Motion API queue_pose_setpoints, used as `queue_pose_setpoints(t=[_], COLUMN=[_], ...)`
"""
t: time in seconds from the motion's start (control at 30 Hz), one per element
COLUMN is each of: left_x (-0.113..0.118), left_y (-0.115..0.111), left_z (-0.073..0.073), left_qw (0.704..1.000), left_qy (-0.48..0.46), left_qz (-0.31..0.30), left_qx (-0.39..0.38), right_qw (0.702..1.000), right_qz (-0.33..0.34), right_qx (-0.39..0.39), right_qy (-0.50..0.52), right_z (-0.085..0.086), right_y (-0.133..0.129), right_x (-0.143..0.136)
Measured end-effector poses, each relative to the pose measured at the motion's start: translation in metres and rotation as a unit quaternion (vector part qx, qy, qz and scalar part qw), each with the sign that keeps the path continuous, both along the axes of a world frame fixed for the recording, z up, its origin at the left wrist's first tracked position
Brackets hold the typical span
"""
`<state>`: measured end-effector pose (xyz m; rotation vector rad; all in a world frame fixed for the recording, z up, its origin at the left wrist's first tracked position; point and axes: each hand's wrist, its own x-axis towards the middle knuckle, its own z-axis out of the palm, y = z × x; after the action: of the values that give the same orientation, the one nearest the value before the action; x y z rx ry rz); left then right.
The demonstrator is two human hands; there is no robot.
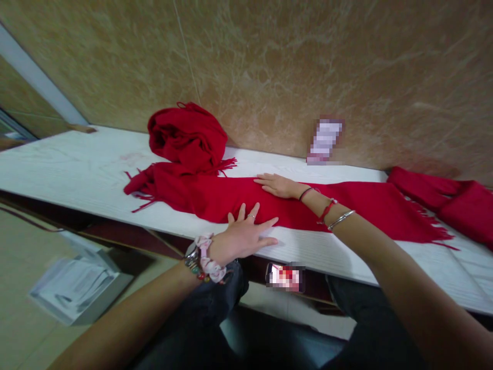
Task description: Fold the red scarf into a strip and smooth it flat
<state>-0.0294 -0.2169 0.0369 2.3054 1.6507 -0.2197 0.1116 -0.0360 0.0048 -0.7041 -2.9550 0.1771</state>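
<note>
A long red fringed scarf [358,205] lies lengthwise along the white table [69,159]. At its right end the fringe is spread out, while the left end is bunched up. My left hand [246,234], fingers spread, is at the scarf's near edge, with fingertips over the cloth. Farther back, my right hand [279,186] rests flat near the scarf's far edge, its fingers stretched out to the left. Neither hand grips the cloth.
A crumpled heap of red cloth [187,136] sits against the marbled wall [269,67]. Another folded red cloth [454,200] lies at the right. A phone [285,277] with a lit screen is below the table edge. An open white box [80,288] with papers stands lower left.
</note>
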Motion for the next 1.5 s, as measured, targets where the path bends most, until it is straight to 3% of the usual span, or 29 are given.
queue_pose_setpoints(t=[0.1,0.2,0.3,0.4,0.5,0.67,0.8,0.93,1.03,1.17,1.33,1.5], left_x=[-0.008,-0.024,-0.04,-0.048,-0.05,-0.054,-0.052,-0.038,-0.03,-0.031,-0.033,-0.029], left_y=[0.007,0.018,0.028,0.033,0.034,0.036,0.036,0.039,0.045,0.05,0.051,0.051], left_z=[-0.002,-0.008,-0.013,-0.012,-0.008,-0.008,-0.008,-0.011,-0.022,-0.032,-0.029,-0.023], left_qw=[0.997,0.986,0.983,0.98,0.982,0.984,0.986,0.975,0.986,0.994,0.994,0.994], left_qy=[0.004,0.026,0.057,0.074,0.083,0.092,0.09,0.069,0.039,0.029,0.03,0.048], left_qz=[-0.003,0.06,0.151,0.184,0.169,0.153,0.101,0.042,0.042,0.065,0.065,0.088], left_qx=[0.074,0.154,0.092,0.016,0.008,0.025,0.098,0.205,0.157,0.084,0.085,0.049], right_qw=[0.999,0.997,0.997,0.998,0.999,0.996,0.994,0.997,0.997,0.997,0.985,0.985], right_qz=[0.013,0.057,0.066,0.058,0.042,-0.038,-0.042,-0.056,-0.067,-0.077,-0.167,-0.168], right_qx=[0.02,-0.009,-0.024,-0.013,-0.002,0.059,0.065,0.042,0.03,0.02,0.039,0.026], right_qy=[0.036,0.047,0.031,0.022,0.007,0.049,0.074,0.027,0.011,0.017,0.001,-0.03], right_z=[0.002,-0.001,-0.006,-0.007,-0.005,0.008,0.014,0.002,-0.005,0.002,0.003,-0.003], right_y=[0.002,-0.004,-0.011,-0.016,-0.018,-0.037,-0.071,-0.096,-0.1,-0.093,-0.086,-0.084], right_x=[-0.011,-0.023,-0.027,-0.028,-0.029,-0.015,0.018,0.038,0.04,0.051,0.09,0.11])
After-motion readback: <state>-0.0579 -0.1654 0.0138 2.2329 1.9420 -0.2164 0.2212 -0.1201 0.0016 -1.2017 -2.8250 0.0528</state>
